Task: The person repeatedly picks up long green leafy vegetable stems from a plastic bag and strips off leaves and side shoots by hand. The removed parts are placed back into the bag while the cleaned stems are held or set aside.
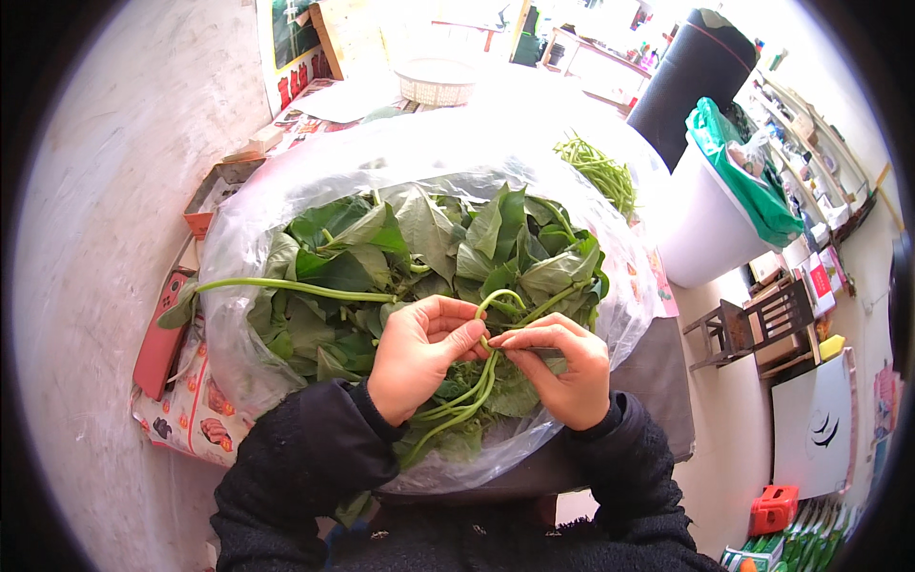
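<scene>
My left hand [423, 352] pinches a green leaf stem [495, 299] between thumb and fingers above a heap of leafy greens [429, 229]. The stem curves up in a loop over the fingertips. Close on its right, my right hand [561, 361] pinches the same stem near its lower part, fingertips almost meeting the left ones. Several long stems [465, 407] hang below the hands. The greens lie in an open clear plastic bag [239, 250]. One long stem [300, 287] juts left across the bag's rim, with a leaf at its end.
A pile of green stems [600, 171] lies beyond the bag at the right. A white plastic basket [436, 82] stands at the back. Left are an open box [214, 189] and a red case [163, 343]; right, a white bin [704, 214] and a wooden chair [729, 329].
</scene>
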A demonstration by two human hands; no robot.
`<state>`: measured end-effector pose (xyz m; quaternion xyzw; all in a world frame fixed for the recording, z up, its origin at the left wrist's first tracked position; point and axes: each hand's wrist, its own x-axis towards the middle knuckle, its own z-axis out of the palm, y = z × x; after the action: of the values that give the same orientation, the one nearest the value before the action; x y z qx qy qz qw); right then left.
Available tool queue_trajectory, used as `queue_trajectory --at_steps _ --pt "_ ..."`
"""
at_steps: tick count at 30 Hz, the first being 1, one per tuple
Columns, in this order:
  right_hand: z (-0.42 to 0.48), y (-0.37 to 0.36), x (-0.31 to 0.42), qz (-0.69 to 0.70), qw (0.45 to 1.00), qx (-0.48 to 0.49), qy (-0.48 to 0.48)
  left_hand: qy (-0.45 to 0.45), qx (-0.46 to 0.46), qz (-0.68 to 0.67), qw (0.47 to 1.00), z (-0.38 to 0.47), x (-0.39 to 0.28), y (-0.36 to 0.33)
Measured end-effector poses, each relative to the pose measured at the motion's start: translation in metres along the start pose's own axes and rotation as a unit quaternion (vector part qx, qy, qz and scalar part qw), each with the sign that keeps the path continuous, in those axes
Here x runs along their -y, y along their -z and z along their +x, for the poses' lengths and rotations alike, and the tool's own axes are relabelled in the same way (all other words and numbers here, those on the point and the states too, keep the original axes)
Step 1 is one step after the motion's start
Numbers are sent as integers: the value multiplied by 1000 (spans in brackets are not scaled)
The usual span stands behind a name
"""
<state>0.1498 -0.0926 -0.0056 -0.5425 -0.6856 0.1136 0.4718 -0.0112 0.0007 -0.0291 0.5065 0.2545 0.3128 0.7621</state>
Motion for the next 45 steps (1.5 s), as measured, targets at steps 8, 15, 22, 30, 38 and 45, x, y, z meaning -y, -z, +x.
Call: queue_trajectory --at_steps 8,15,22,30,38,45 --pt "2 1 -3 -13 997 -63 -30 7 12 -16 1000 -1 3 -2" --pt "5 12 -6 57 976 -169 -126 15 -10 -64 998 -1 -5 0" --pt "2 12 -5 57 988 -47 -134 10 -19 -60 998 1 -2 3" --pt "1 15 -2 39 996 -10 -85 50 15 -37 998 -4 -19 -8" --pt "-5 22 -3 -42 998 33 -39 -79 86 48 992 91 -72 -58" --pt "-4 20 -9 -10 996 -51 -78 -2 124 193 973 135 -107 -70"
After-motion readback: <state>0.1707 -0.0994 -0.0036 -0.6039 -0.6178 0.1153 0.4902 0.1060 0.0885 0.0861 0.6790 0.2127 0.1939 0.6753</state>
